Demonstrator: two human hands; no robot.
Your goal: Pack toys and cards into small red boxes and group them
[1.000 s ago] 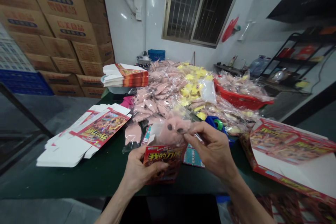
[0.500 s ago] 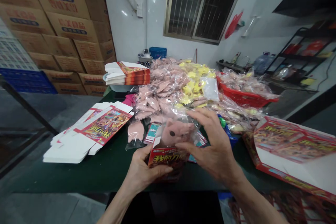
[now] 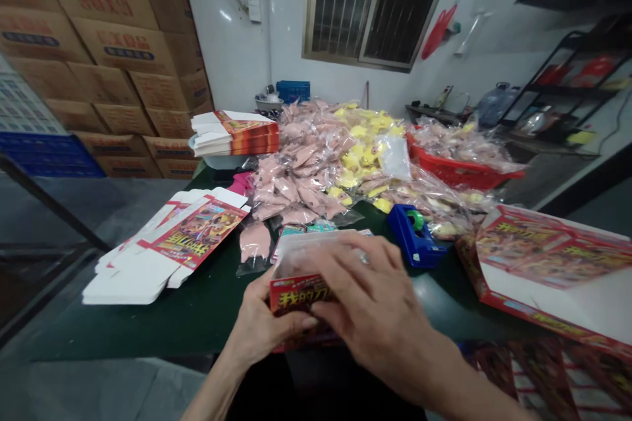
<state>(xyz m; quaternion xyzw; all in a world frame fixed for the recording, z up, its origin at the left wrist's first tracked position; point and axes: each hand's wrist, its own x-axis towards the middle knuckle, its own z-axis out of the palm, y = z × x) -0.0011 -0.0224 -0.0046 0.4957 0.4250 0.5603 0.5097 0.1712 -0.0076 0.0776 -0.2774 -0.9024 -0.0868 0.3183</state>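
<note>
My left hand (image 3: 269,319) is wrapped round the left side of a small red box (image 3: 295,297) with yellow lettering, held upright at the table's front edge. My right hand (image 3: 365,299) lies over the top and right side of that box, its fingers bent at the opening and partly blurred. Clear plastic shows at the box's mouth; the pink toy is hidden. Just behind the box are teal cards (image 3: 320,226). A bagged pink piece (image 3: 255,243) lies to their left.
Flat white-and-red boxes (image 3: 197,230) lie left. Bagged pink and yellow pieces (image 3: 306,164) are heaped behind, beside a red basket (image 3: 457,171). A blue tape dispenser (image 3: 417,243) and an open display box (image 3: 553,270) are at right.
The bagged pink toy has gone down into the box, out of sight. My right hand has moved left and down over the box's opening, uncovering the tape dispenser.
</note>
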